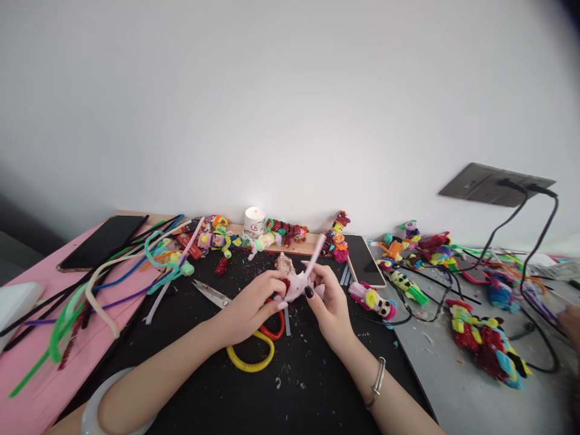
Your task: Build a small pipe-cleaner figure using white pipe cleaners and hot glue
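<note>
My left hand (254, 305) is closed around the left side of a small pale lilac pipe-cleaner figure (296, 285), with a bit of dark red by its fingers. On the other side my right hand (331, 308) pinches the same piece between thumb and fingers. A straight end of pale lilac pipe cleaner (316, 257) sticks up from between the hands. Beneath and beside the left hand lie scissors (251, 366) with yellow and red handles, blades pointing left, partly hidden by that hand. Just behind the hands is a pale brownish lump (284, 264), partly covered.
Loose pipe cleaners (102, 290) and a dark phone (103, 241) lie on the left. Finished figures, a paper cup (254, 222) and a white-edged phone (366, 260) stand along the back. On the right are more figures (487, 344), black cables (525, 260) and another person's hand (568, 323).
</note>
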A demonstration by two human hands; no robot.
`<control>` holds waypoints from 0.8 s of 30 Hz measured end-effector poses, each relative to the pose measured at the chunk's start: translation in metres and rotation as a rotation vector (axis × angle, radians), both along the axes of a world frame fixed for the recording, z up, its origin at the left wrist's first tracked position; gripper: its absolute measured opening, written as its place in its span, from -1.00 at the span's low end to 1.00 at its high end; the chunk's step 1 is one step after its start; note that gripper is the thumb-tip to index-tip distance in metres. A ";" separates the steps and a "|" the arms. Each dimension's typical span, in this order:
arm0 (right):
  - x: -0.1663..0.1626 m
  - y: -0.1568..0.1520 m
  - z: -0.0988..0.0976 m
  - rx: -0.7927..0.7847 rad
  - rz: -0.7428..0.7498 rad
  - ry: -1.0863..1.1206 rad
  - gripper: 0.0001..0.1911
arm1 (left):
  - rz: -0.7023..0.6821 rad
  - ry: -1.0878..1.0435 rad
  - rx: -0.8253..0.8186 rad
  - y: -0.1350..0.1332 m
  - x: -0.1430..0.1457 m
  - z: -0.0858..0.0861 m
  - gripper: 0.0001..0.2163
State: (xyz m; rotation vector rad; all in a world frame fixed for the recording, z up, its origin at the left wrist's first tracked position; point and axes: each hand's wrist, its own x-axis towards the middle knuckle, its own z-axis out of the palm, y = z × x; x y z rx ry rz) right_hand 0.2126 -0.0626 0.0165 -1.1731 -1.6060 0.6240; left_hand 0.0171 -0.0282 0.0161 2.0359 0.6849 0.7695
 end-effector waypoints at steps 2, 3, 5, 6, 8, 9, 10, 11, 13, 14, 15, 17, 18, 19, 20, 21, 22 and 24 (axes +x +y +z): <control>-0.003 -0.002 -0.004 -0.069 0.034 0.135 -0.83 | -0.040 0.046 0.034 -0.002 0.000 0.002 -0.96; -0.005 -0.003 -0.005 -0.096 0.040 0.167 -0.90 | -0.044 0.048 0.035 -0.002 0.000 0.003 -0.96; -0.008 -0.003 -0.008 -0.117 0.028 0.194 -0.87 | -0.020 0.013 0.013 -0.001 0.000 0.001 -0.96; -0.009 -0.004 -0.009 -0.122 0.017 0.204 -0.85 | 0.002 -0.021 -0.014 0.000 0.000 0.000 -0.95; -0.010 -0.004 -0.009 -0.133 0.007 0.245 -0.85 | 0.049 -0.117 -0.118 0.003 0.000 -0.002 -0.94; -0.011 -0.004 -0.008 -0.138 0.005 0.272 -0.84 | 0.070 -0.173 -0.188 0.004 0.001 -0.003 -0.93; -0.012 -0.004 -0.007 -0.143 0.006 0.299 -0.83 | 0.086 -0.231 -0.261 0.005 0.001 -0.004 -0.92; -0.012 -0.005 -0.006 -0.146 0.010 0.324 -0.81 | 0.097 -0.287 -0.329 0.006 0.002 -0.004 -0.91; -0.013 -0.006 -0.004 -0.139 0.022 0.363 -0.77 | 0.108 -0.389 -0.422 0.008 0.003 -0.005 -0.89; -0.014 -0.007 -0.003 -0.132 0.026 0.377 -0.76 | 0.110 -0.427 -0.444 0.008 0.003 -0.005 -0.89; -0.014 -0.007 -0.002 -0.127 0.027 0.393 -0.77 | 0.105 -0.449 -0.454 0.009 0.004 -0.006 -0.88; -0.015 -0.008 -0.002 -0.125 0.024 0.437 -0.85 | 0.095 -0.436 -0.441 0.009 0.003 -0.006 -0.88; -0.015 -0.008 -0.002 -0.126 0.025 0.462 -0.88 | 0.085 -0.400 -0.412 0.008 0.002 -0.005 -0.89; -0.016 -0.008 -0.001 -0.128 0.033 0.482 -0.85 | 0.069 -0.345 -0.366 0.008 0.002 -0.005 -0.89; -0.016 -0.008 -0.001 -0.127 0.044 0.495 -0.81 | 0.050 -0.278 -0.304 0.007 0.001 -0.004 -0.90; -0.016 -0.008 -0.001 -0.123 0.051 0.501 -0.77 | 0.026 -0.207 -0.237 0.005 0.000 -0.003 -0.90; -0.016 -0.008 -0.001 -0.118 0.048 0.500 -0.76 | 0.002 -0.143 -0.172 0.004 0.000 -0.002 -0.90; -0.016 -0.008 -0.002 -0.113 0.003 0.490 -0.83 | -0.030 -0.060 -0.079 0.001 -0.001 0.000 -0.91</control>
